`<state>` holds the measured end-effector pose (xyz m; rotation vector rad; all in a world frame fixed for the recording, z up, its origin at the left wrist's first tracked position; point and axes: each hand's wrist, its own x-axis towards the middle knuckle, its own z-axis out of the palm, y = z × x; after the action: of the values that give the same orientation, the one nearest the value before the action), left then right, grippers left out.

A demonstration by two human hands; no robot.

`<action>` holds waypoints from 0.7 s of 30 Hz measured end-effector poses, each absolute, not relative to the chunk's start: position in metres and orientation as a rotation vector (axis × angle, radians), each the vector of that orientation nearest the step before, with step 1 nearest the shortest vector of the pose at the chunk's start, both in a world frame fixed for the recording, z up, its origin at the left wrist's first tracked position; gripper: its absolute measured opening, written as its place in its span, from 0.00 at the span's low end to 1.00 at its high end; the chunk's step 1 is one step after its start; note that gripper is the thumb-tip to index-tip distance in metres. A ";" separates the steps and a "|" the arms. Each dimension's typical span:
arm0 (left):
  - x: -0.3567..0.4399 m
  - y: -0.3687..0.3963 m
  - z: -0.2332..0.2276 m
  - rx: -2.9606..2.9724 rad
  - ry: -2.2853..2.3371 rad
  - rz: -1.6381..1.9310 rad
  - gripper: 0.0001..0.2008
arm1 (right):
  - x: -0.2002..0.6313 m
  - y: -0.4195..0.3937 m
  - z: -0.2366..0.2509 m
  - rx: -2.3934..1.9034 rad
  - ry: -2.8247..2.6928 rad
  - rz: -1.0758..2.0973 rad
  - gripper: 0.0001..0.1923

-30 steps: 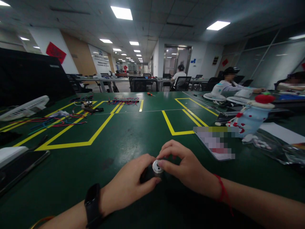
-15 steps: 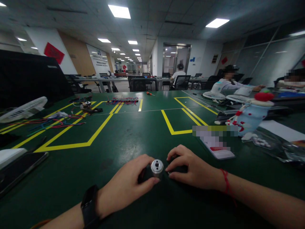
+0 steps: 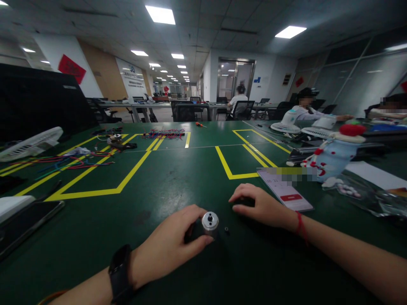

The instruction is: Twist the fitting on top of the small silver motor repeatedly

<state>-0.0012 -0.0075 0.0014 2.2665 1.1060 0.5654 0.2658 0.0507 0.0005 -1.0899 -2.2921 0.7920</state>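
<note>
left hand (image 3: pixel 168 245) grips a small motor (image 3: pixel 208 223) on the green worktop (image 3: pixel 178 178); right hand (image 3: pixel 262 206) rests palm down beside it.

the motor sits near the worktop's near edge, about mid-width, its silver end facing up, the left fingers and thumb clamped around its dark body. a tiny black part (image 3: pixel 227 230) lies on the worktop just right of the motor, apart from both hands. the right hand lies flat a little further in, fingers curled together over something dark that i cannot make out. a phone (image 3: pixel 286 192) lies just beyond that hand, with a blue bottle (image 3: pixel 333 159) toward the right edge. coloured wires (image 3: pixel 63 163) and a white fan (image 3: pixel 30 144) lie near the left edge.
</note>
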 end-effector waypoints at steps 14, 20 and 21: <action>0.000 -0.007 -0.003 2.272 1.135 0.557 0.08 | 0.215 0.014 0.023 -0.788 -2.208 0.690 0.05; 0.000 -0.007 -0.003 2.284 1.129 0.562 0.07 | 0.211 0.010 0.025 -0.832 -2.312 0.598 0.07; 0.000 -0.007 -0.003 2.285 1.130 0.560 0.07 | 0.212 0.010 0.025 -0.828 -2.329 0.575 0.07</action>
<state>0.0000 -0.0065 -0.0030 2.2846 1.1299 0.5605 0.2120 0.0098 0.0245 -0.8277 -2.3295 0.5755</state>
